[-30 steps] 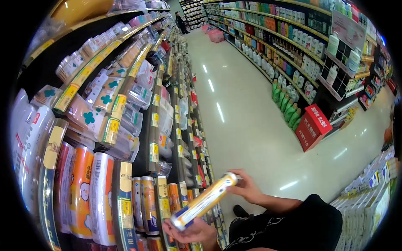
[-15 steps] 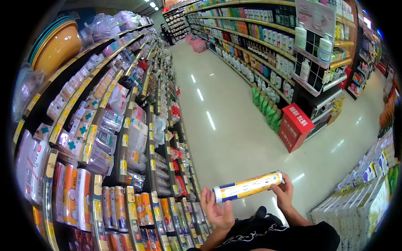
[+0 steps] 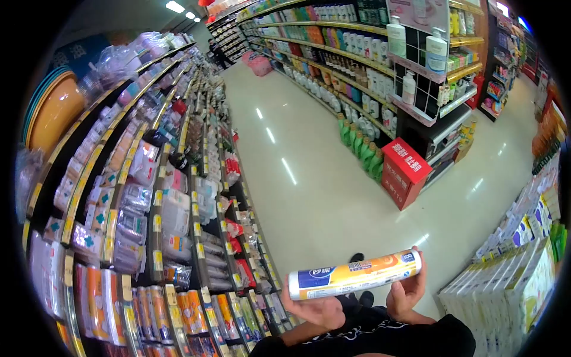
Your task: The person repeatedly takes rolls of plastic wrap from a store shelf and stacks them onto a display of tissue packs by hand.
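Label print on yellow-and-blue roll [image 3: 354,275] too small to read. Held level across both grips: left hand [image 3: 315,309] cupped beneath blue end, right hand [image 3: 407,291] clasping orange end, above shelf [image 3: 196,250] aisle.

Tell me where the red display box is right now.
In the head view, the red display box stands on the floor at the right of the aisle, at the shelf end beside the green bottles.

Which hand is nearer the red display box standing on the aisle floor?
Right. The right hand grips the long yellow-and-blue roll at its orange end, almost below the red display box. The left hand supports the blue end, further toward the shelves.
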`<action>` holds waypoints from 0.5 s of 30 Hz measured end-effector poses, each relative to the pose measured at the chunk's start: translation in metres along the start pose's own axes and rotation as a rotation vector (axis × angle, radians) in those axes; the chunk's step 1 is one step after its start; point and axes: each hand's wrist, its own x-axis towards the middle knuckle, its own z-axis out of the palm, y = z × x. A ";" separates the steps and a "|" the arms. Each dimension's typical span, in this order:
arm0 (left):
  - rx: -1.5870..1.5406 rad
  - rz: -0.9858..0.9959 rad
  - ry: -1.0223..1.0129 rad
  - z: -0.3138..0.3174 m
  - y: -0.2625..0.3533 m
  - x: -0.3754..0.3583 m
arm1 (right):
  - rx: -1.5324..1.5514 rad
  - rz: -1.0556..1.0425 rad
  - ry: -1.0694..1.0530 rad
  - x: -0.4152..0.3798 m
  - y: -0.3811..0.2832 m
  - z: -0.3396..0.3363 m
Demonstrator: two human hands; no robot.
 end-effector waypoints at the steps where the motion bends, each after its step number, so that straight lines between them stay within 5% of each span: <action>1: 0.044 0.128 -0.061 0.003 -0.007 -0.003 | 0.005 -0.070 0.041 0.005 -0.004 0.003; 4: 0.395 0.272 -0.212 -0.004 -0.034 -0.016 | -0.028 -0.220 0.122 0.023 -0.003 0.006; 8: 0.077 0.164 -0.094 0.042 -0.060 -0.004 | -0.029 -0.338 0.196 0.062 -0.011 0.021; 10: -0.308 -0.192 0.071 0.091 -0.042 0.032 | -0.051 -0.243 0.234 0.074 -0.011 0.025; 15: -0.445 -0.314 -0.002 0.124 -0.063 0.052 | -0.120 -0.344 0.334 0.105 0.000 0.047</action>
